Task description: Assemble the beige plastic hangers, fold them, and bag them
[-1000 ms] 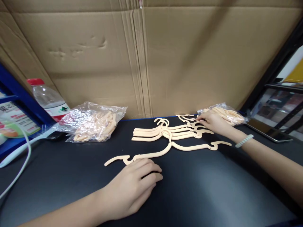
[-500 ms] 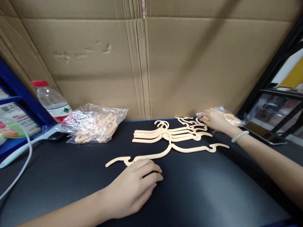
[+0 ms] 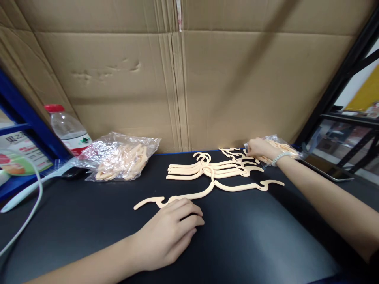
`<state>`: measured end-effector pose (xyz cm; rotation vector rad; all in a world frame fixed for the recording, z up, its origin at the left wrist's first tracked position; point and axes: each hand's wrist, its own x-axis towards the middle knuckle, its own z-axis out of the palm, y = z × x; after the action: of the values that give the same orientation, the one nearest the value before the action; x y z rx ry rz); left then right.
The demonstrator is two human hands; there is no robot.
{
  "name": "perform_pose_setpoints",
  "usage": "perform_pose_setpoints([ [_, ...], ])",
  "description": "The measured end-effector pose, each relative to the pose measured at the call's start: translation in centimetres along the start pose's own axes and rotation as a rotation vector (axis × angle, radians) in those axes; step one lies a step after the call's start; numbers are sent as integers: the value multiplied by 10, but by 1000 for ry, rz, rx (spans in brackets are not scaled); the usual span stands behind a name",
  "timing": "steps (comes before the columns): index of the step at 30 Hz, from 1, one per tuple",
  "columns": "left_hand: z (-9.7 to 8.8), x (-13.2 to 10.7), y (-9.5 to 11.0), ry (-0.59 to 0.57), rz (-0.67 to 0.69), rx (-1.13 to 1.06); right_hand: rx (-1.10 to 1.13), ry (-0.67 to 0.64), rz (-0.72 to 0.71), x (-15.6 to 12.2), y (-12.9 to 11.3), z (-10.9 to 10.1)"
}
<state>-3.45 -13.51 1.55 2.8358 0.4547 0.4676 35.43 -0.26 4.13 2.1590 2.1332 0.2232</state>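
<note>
A cream folding clothes hanger (image 3: 195,195) lies unfolded on the black table, its arms spread left and right. My left hand (image 3: 171,230) rests on the table against the near side of its left arm, fingers loosely bent and apart; the thumb is hidden. Behind this hanger several similar hangers (image 3: 185,169) lie in a neat overlapping row. My right hand (image 3: 262,149) reaches to the back right, fingers curled in over loose cream hanger parts (image 3: 229,152), beside a clear plastic bag of parts (image 3: 284,146). Its fingertips and anything in them are hidden.
At the back left are another clear bag of cream parts (image 3: 121,159), a red-capped bottle (image 3: 66,128) and a light blue handled object (image 3: 38,184) with a white cable (image 3: 40,193). A dark tablet-like device (image 3: 328,170) lies right. Cardboard (image 3: 251,79) walls the back.
My right hand's fingers have curled in, and its wrist has lifted and shifted slightly left. My left hand and the unfolded hanger stay put. The camera view has tilted slightly.
</note>
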Motion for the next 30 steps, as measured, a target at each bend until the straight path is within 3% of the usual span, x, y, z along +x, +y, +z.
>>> perform_pose_setpoints([
  [8, -1, 1, 1, 32, 12, 4, 122, -24, 111, -3, -1, -5],
  [13, -3, 2, 1, 42, 20, 0, 275, 74, 160, -6, 1, -12],
  [18, -2, 1, 1, 61, 19, -14, 500, 173, 157, -15, 5, -34],
  [21, 0, 1, 0, 90, 14, -79, 639, 150, 35, -26, -7, -49],
  [24, 3, 2, 1, 187, -63, -233, 900, 12, -212, -42, -37, -60],
  [26, 3, 5, 3, 279, -222, -425, 1128, -114, -408, -55, -65, -67],
  [30, -4, 12, 5, 366, -551, -1062, 1272, -320, -755, -80, -118, -77],
])
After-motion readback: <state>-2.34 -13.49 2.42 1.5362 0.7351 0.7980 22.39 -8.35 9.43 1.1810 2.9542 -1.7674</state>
